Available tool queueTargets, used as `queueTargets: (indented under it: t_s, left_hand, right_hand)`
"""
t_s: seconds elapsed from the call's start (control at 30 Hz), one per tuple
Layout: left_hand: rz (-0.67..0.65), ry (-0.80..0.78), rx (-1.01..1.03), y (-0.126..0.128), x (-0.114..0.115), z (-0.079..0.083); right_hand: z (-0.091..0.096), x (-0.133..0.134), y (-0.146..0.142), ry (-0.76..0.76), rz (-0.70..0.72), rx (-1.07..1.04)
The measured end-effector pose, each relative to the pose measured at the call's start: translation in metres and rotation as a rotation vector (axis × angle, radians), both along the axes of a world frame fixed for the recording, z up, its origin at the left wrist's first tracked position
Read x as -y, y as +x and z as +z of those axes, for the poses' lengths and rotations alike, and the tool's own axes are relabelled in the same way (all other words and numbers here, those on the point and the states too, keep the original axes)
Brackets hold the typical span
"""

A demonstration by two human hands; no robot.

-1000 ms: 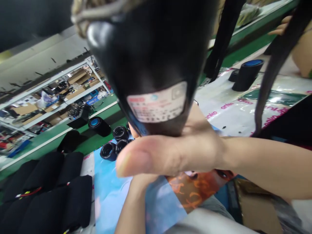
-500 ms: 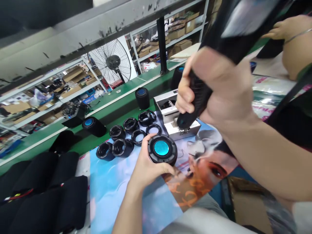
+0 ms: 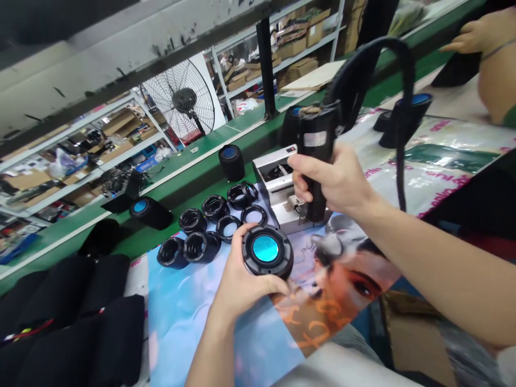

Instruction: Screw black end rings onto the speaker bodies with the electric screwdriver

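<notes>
nearest, a poster (image 3: 189,312) is spread as a mat, and black cloths (image 3: 76,322) are piled at its left edge; their number cannot be told. on the poster a round black cap (image 3: 267,251) with a blue disc is held by the left hand (image 3: 242,277), the fingers curled about its rim from below and the thumb laid along its near side. just behind the cap, seven black rings (image 3: 215,207) are set in a loose cluster, close together, so that the way from the cap to the belt is blocked by them. to the right of the cap, and apart from it, one black driver (image 3: 315,161) is gripped upright in the closed right hand (image 3: 336,180). its lower end is set at the near corner of one metal box (image 3: 274,174); whether it touches cannot be told. a black cable (image 3: 401,102) is looped up from the driver's top and down again. beyond, four blue-topped speakers (image 3: 230,161) are seen: three along the green belt (image 3: 193,161), one half hidden by the driver, and one at the right on the printed sheet. farther off, one fan (image 3: 183,102) and shelves (image 3: 80,156) of cartons are seen. at the top right, another person's arm (image 3: 487,70) is in view.
</notes>
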State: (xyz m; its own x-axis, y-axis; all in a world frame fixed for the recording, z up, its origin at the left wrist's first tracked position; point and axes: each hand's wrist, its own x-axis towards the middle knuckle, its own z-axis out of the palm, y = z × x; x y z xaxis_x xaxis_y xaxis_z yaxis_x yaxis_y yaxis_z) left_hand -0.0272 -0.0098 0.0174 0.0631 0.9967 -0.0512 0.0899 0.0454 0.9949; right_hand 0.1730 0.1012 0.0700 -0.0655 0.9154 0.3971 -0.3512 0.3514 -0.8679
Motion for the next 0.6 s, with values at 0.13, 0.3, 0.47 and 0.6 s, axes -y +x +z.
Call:
queueTargets:
  t_s: [0.13,0.3,0.47,0.6]
  left_hand:
    - [-0.012,0.015,0.000,0.000,0.000,0.000]
    - [-0.003,0.011,-0.005,0.000,0.000,-0.002]
    - [-0.013,0.016,-0.003,-0.001,0.000,-0.003]
    - [-0.006,0.038,0.006,-0.002,-0.001,-0.005]
  right_hand:
    - [0.028,0.013,-0.001,0.130,-0.110,-0.097]
    - [0.020,0.006,-0.006,0.243,-0.182,-0.045]
    - [-0.009,-0.005,-0.006,0.151,-0.168,-0.020]
    - [-0.013,-0.005,-0.003,0.101,-0.113,-0.019]
